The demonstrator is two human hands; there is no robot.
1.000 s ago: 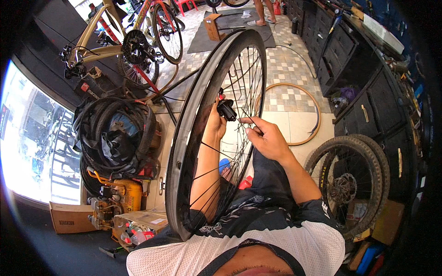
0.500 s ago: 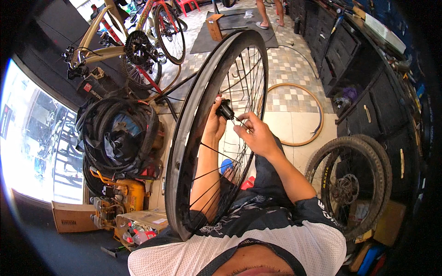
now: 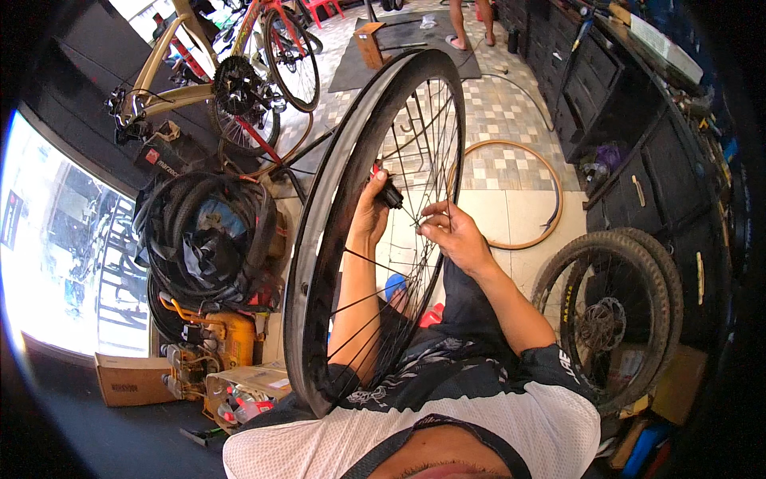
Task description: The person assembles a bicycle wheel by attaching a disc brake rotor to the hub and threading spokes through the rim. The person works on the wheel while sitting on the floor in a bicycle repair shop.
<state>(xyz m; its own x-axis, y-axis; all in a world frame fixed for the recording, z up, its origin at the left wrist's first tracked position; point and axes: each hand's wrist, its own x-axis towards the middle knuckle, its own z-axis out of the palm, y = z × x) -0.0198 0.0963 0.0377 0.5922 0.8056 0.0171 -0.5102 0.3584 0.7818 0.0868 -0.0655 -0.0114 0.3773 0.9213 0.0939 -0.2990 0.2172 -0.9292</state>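
A black bicycle wheel stands tilted before me, its lower part against my torso; the bare rim point(image 3: 323, 184) has no tyre on it. Through the spokes reaches my left hand point(image 3: 369, 211), closed around the black hub point(image 3: 389, 195) with the thumb on top. To the right of the hub, the thumb and fingers of my right hand point(image 3: 453, 235) pinch a thin black spoke point(image 3: 411, 217) that runs out from the hub. More dark spokes cross in front of my left forearm.
Two wheels with knobbly tyres point(image 3: 546, 295) lean at the right by dark drawers point(image 3: 638, 191). A tan-edged tyre point(image 3: 559, 199) lies on the floor. Left are bundled tyres point(image 3: 159, 247), a yellow compressor point(image 3: 231, 339) and a bike frame point(image 3: 179, 100). Another person's legs point(image 3: 457, 20) stand far back.
My right hand has shifted slightly right and down, away from the hub. The hub has turned a little in my left hand. The other person's feet have moved slightly.
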